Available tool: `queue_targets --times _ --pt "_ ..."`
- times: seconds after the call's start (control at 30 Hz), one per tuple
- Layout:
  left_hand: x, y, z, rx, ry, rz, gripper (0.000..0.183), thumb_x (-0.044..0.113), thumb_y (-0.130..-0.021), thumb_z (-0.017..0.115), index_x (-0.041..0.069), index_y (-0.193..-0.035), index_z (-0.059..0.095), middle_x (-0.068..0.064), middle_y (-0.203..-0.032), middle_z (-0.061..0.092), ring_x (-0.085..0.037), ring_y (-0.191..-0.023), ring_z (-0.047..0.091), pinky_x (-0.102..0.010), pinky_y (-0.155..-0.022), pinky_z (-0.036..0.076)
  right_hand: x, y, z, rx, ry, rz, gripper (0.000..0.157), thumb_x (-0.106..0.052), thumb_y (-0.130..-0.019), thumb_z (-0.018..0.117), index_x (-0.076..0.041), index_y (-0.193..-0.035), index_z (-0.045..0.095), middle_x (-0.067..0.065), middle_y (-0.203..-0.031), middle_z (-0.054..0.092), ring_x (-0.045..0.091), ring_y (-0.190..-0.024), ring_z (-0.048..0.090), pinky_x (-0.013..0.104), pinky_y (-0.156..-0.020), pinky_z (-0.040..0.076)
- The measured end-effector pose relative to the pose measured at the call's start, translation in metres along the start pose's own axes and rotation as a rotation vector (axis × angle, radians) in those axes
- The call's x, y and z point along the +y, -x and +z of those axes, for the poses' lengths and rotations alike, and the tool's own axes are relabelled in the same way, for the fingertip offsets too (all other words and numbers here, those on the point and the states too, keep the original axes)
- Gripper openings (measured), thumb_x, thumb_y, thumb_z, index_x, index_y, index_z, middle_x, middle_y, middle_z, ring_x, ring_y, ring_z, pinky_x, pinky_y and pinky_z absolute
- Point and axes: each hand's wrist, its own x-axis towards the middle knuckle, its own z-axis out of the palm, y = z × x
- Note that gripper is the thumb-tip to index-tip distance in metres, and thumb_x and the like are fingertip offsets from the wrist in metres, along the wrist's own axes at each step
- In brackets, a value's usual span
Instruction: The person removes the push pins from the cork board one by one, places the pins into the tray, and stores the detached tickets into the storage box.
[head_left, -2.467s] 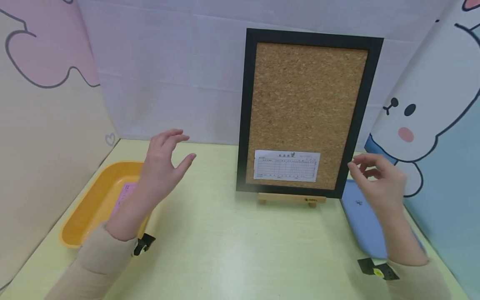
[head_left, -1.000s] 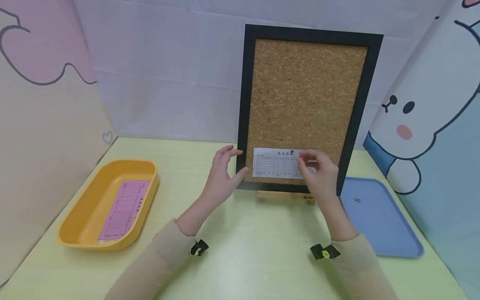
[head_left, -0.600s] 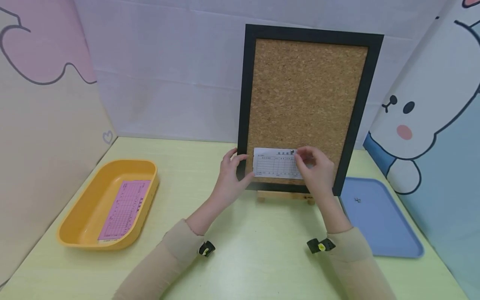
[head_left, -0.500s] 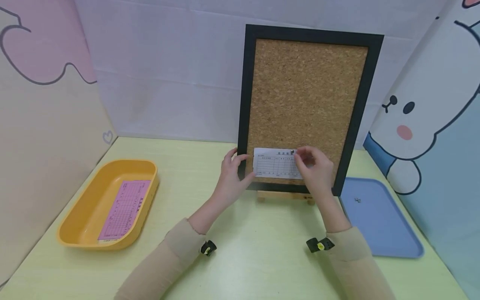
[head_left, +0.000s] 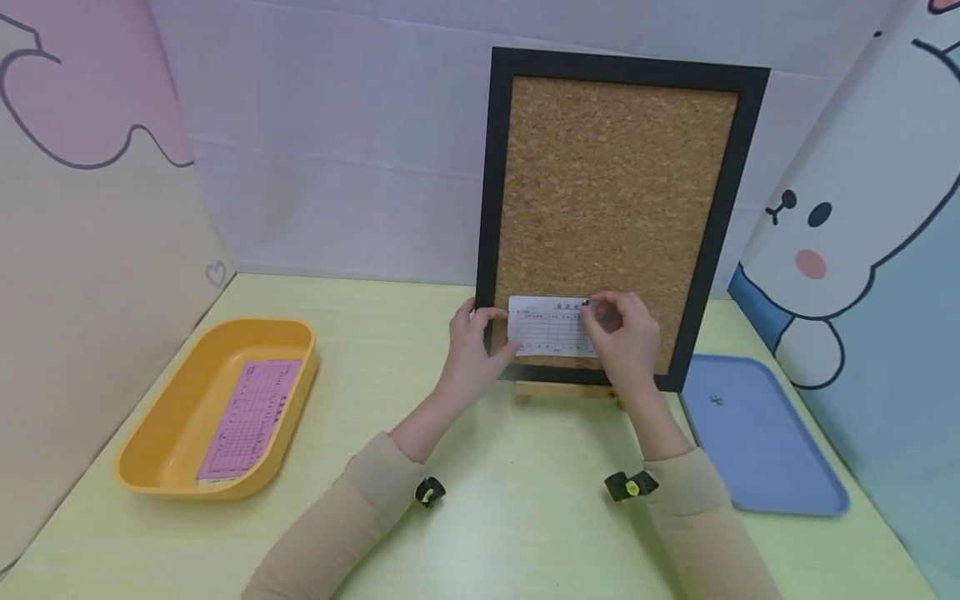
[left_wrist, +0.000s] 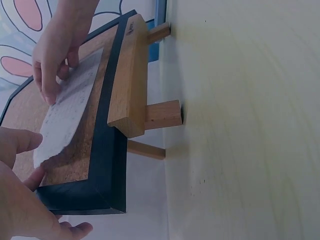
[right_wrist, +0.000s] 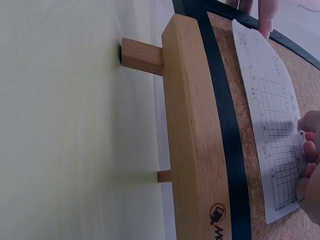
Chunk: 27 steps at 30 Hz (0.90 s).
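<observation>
A white printed form (head_left: 551, 327) hangs low on the black-framed cork board (head_left: 615, 183), with a small metallic push pin (head_left: 586, 302) at its top edge. My right hand (head_left: 630, 337) has thumb and index fingertips on either side of that pin, pinching it. The right part of the form is hidden behind this hand in the head view. My left hand (head_left: 476, 350) is at the board's lower left, thumb and index apart near the form's left edge; the left wrist view shows other fingers behind the frame. In the right wrist view a left fingertip touches the form (right_wrist: 272, 120).
The board stands on a small wooden easel (left_wrist: 127, 75). A yellow tray (head_left: 142, 450) with a pink printed slip (head_left: 247, 421) stands at left. Several tiny metallic pins (head_left: 716, 401) lie on a blue tray (head_left: 772, 458) at right. A white cloth (head_left: 322, 167) backs the table.
My right hand has come from over the blue tray to the pin on the form, closing in further lately. The left hand has moved from the yellow tray to the board's left edge.
</observation>
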Motion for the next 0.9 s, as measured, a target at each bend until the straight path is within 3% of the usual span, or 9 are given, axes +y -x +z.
queue_targets --times 0.33,0.57,0.9 --pt "-0.004 -0.005 0.008 0.087 -0.05 0.033 0.023 0.023 -0.083 0.073 0.009 -0.098 0.063 -0.022 -0.146 0.027 -0.037 -0.137 0.022 -0.057 -0.105 0.029 -0.002 0.001 0.005 0.016 0.065 0.01 0.016 -0.021 -0.083 0.072 -0.008 -0.09 0.067 0.005 -0.08 0.06 0.014 -0.07 0.053 0.027 -0.059 0.038" --pt "-0.01 -0.009 0.013 0.168 -0.081 0.1 0.021 0.026 -0.082 0.074 0.009 -0.081 0.063 -0.022 -0.138 0.038 -0.038 -0.13 0.033 -0.057 -0.102 0.031 -0.005 0.001 0.006 0.016 0.112 0.033 0.016 -0.022 -0.083 0.071 -0.008 -0.088 0.067 0.005 -0.078 0.059 0.017 -0.066 0.054 0.03 -0.058 0.037" --pt "-0.012 -0.012 0.015 0.207 -0.089 0.14 0.02 0.023 -0.083 0.073 0.009 -0.075 0.062 -0.022 -0.13 0.045 -0.039 -0.12 0.045 -0.056 -0.098 0.035 -0.007 -0.002 0.005 0.018 0.167 -0.006 0.017 -0.02 -0.082 0.07 -0.004 -0.086 0.066 0.008 -0.076 0.059 0.021 -0.063 0.055 0.033 -0.054 0.038"
